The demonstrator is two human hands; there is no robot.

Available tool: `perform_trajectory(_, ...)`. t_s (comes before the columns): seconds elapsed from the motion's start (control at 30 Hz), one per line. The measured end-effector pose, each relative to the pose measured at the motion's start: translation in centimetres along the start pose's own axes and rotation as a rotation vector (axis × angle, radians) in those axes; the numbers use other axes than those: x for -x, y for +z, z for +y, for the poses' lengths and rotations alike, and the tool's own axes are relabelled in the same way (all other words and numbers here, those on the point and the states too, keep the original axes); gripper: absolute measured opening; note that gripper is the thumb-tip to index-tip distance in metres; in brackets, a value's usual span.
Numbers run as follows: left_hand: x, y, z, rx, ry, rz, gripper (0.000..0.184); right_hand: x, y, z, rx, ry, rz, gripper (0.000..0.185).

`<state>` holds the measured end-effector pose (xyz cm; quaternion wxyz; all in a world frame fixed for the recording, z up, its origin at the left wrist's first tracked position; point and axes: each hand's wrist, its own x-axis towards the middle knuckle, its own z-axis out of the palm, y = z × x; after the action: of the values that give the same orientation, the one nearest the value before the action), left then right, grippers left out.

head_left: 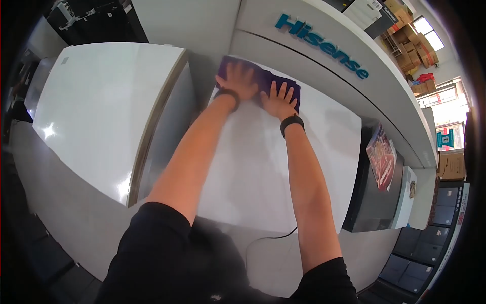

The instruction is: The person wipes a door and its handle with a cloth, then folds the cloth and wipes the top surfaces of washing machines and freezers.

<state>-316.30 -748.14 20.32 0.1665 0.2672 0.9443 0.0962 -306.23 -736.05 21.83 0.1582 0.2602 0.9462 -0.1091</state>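
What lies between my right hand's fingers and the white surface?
The head view shows purple cloth under the fingers of the right hand, on the white surface.

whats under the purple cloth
The white top shows around the purple cloth, which lies under the left hand and right hand. Whatever the cloth directly covers can't be seen.

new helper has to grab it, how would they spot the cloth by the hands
Find the big teal sign reading Hisense, then the white surface in front of it. At that surface's far edge, the cloth lies under the person's left hand and right hand. Its dark purple colour sets it apart from the white surface beneath.
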Motion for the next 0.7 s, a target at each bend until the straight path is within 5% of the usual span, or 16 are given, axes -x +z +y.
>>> perform_trajectory(0.7, 28.2, 6.5, 0.7, -0.059, 0.051, -0.202, 0.068, 27.0, 12.0, 2.6, 0.071, -0.132, 0.107, 0.070)
